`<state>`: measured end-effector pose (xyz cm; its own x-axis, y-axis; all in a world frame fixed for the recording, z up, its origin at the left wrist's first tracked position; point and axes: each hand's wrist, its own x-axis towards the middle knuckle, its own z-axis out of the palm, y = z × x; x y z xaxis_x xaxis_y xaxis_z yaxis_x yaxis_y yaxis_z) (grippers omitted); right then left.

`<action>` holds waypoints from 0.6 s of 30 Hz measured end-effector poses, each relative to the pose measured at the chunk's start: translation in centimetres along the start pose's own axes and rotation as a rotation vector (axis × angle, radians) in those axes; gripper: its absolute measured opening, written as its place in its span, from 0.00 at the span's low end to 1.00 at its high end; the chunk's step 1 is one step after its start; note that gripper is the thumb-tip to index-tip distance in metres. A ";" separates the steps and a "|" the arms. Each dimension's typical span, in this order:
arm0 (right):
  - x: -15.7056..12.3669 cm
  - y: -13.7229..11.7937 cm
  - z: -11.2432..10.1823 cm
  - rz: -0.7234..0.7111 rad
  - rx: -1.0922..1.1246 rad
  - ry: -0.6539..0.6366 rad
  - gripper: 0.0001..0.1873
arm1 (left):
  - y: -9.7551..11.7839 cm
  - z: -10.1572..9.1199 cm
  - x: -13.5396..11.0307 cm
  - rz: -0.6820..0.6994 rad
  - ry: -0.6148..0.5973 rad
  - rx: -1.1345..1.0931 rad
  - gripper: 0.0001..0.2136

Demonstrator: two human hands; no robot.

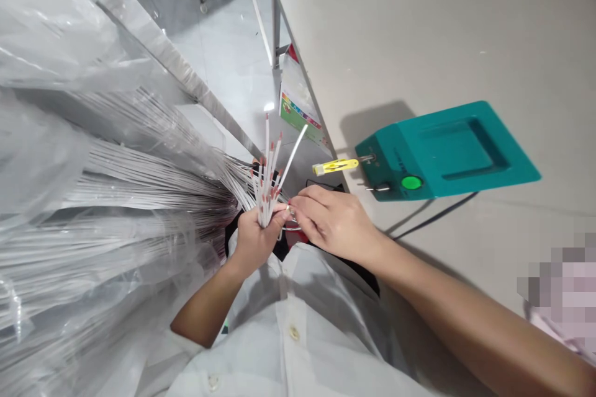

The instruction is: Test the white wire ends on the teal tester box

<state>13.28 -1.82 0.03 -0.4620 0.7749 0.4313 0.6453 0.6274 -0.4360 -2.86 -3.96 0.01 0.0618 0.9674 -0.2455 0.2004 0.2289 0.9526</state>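
My left hand (255,237) is closed in a fist around a bundle of thin white wires with red tips (267,181), which fan upward from it. Close beside it, my right hand (331,218) has its fingers curled and pinched at the base of the bundle, touching the wires where they leave my left fist. More white wires (153,167) run off to the left under clear plastic sheeting. Just beyond my right hand, a teal box-shaped machine (447,152) sits on the white table; it has a green button (411,183) and a yellow-handled piece (335,166) sticking out of its side.
A black cable (433,217) runs from the teal machine across the white table (465,31). Clear plastic bags (69,136) of wire fill the left side. A metal rail (195,87) crosses diagonally above them. A colourful package (298,108) stands under the table edge.
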 end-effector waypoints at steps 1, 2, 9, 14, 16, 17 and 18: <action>0.1 -0.1 -0.1 0.014 -0.024 -0.025 0.11 | -0.1 0.0 0.0 0.043 0.034 0.046 0.10; 0.2 -0.3 -0.2 0.052 -0.013 -0.051 0.11 | -0.3 0.0 -0.1 0.087 0.069 0.091 0.09; 1.3 -0.4 -0.7 0.833 1.036 -0.329 0.09 | -0.9 0.1 -0.5 0.306 0.181 0.245 0.06; 1.3 0.4 -0.4 1.126 1.534 -0.487 0.13 | -0.5 0.3 -0.5 0.255 0.164 0.171 0.06; 1.1 0.4 -0.4 1.091 1.348 -0.345 0.12 | -0.3 0.4 -0.4 0.154 0.179 0.101 0.07; 1.0 0.3 -0.4 1.030 1.229 -0.260 0.13 | -0.1 0.5 -0.3 0.099 0.180 0.062 0.07; 0.8 0.2 -0.4 0.944 1.117 -0.189 0.14 | 0.0 0.5 -0.2 0.049 0.173 0.028 0.07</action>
<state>13.27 -1.08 0.64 -0.2740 0.8645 -0.4213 -0.0067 -0.4398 -0.8981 -2.40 -4.17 -0.05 -0.0965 0.9820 -0.1622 0.2282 0.1804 0.9567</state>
